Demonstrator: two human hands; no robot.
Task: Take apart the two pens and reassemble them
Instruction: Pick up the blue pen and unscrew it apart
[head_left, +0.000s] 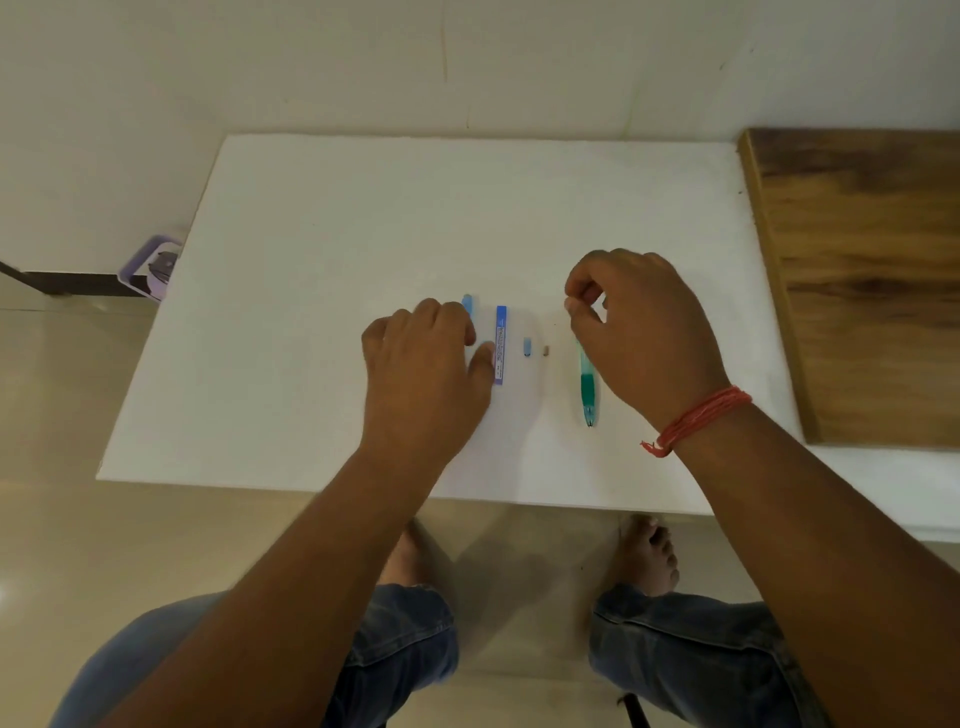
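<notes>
On the white table (322, 270) lie pen parts. A blue pen barrel (501, 345) with a printed label lies lengthwise. Beside it are a small light-blue piece (527, 346) and a tiny grey piece (545, 352). Another light-blue part (468, 302) pokes out beyond my left hand (423, 374), whose fingers rest on the table over it, thumb touching the blue barrel. A green pen (588, 387) lies tip toward me, its far end under my right hand (641, 327). That hand hovers with thumb and forefinger pinched together; what they pinch is too small to make out.
A wooden board (857, 280) lies at the table's right side. A purple tray (150, 267) sits on the floor past the left edge. My knees and bare feet are below the near table edge.
</notes>
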